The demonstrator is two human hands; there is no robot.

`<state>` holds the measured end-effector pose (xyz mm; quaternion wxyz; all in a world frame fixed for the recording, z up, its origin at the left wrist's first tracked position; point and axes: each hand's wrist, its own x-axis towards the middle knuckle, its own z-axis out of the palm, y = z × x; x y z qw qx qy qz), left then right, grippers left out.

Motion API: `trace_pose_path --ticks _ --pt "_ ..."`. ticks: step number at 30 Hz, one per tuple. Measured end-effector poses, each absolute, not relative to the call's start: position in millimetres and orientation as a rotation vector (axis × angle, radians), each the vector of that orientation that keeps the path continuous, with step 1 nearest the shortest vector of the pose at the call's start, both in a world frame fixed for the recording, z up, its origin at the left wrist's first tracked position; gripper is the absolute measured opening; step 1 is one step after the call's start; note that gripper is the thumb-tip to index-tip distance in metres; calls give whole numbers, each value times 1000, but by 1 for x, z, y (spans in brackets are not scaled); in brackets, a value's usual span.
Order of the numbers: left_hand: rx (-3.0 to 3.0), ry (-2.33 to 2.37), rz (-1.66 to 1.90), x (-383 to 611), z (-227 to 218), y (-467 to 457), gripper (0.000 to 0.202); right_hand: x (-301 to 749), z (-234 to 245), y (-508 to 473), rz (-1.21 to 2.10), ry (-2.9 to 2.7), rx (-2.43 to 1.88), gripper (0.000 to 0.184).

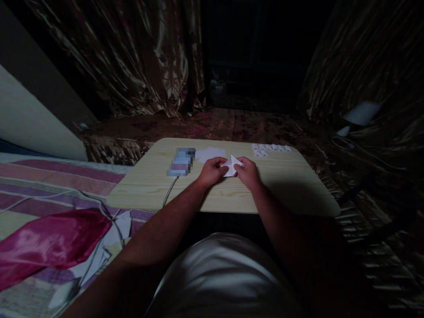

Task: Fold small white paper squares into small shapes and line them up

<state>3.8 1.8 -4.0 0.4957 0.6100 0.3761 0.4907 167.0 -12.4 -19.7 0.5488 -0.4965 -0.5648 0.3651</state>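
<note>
A partly folded piece of white paper (pixel 231 168) is held above the wooden table between both hands, one peak of it pointing up. My left hand (pixel 212 171) pinches its left side with the thumb on top. On the right side, my right hand (pixel 247 171) grips it the same way, fingers tucked behind. Loose white paper sheets (pixel 211 154) lie flat just beyond my left hand. Small folded white paper pieces (pixel 271 148) stand in two rows at the table's far right.
The pale wooden table (pixel 139 190) has a pixelated phone-like device (pixel 181 162) with a cable (pixel 169 192) at its left. A striped bed (pixel 29 176) with a shiny pink cloth (pixel 56 240) is to the left. A white lamp (pixel 362 112) stands at the right, beyond the table.
</note>
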Motion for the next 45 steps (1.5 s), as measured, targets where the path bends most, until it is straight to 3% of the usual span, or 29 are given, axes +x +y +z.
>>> trace_pose_path --ticks 9,20,35,45 --pt "1325 851 1243 2 -7 8 29 167 -8 -19 1066 -1291 -1085 21" --pt "1201 802 1220 1 0 5 21 171 -3 -20 1214 -1221 -1005 39" --pt "1235 782 1247 1 -4 9 10 174 -8 -21 1231 -1221 -916 18" --pt "1284 846 1264 4 -4 5 31 171 -11 -20 1075 -1336 -1043 16"
